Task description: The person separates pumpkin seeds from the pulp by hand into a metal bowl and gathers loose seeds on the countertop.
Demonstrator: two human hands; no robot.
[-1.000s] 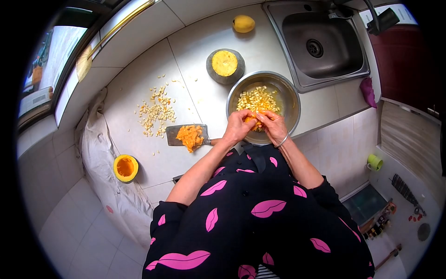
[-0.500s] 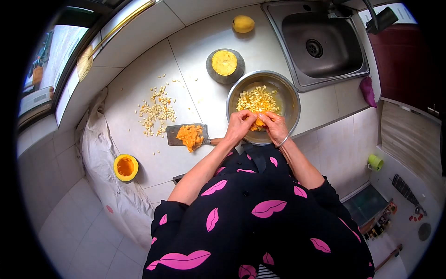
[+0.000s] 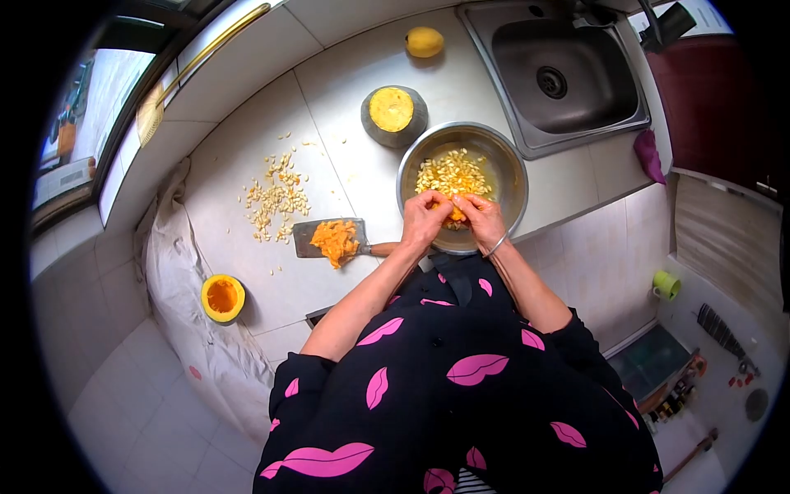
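Note:
My left hand (image 3: 423, 217) and my right hand (image 3: 482, 219) are close together over the near side of a metal bowl (image 3: 518, 185). Both are closed, fingertips pinching a clump of orange pumpkin pulp (image 3: 449, 215) between them. Pale pumpkin seeds (image 3: 453, 174) fill the middle of the bowl, with some liquid around them. Left of the bowl lies a cleaver (image 3: 306, 240) with a wooden handle, and a heap of pumpkin pulp (image 3: 336, 240) rests on its blade. Beyond the bowl stands a dark green pumpkin (image 3: 395, 132) with its top cut off, showing yellow flesh.
Loose seeds (image 3: 278, 198) are scattered on the tiled counter (image 3: 247, 148) at left. A hollowed pumpkin piece (image 3: 223, 298) sits by a white cloth (image 3: 177, 272). A yellow fruit (image 3: 425, 42) lies at the back, beside the sink (image 3: 568, 82). A purple cloth (image 3: 650, 156) hangs at right.
The view has shifted slightly. Both hands stay over the bowl, still pinching the pulp, with the fingers a little changed in position.

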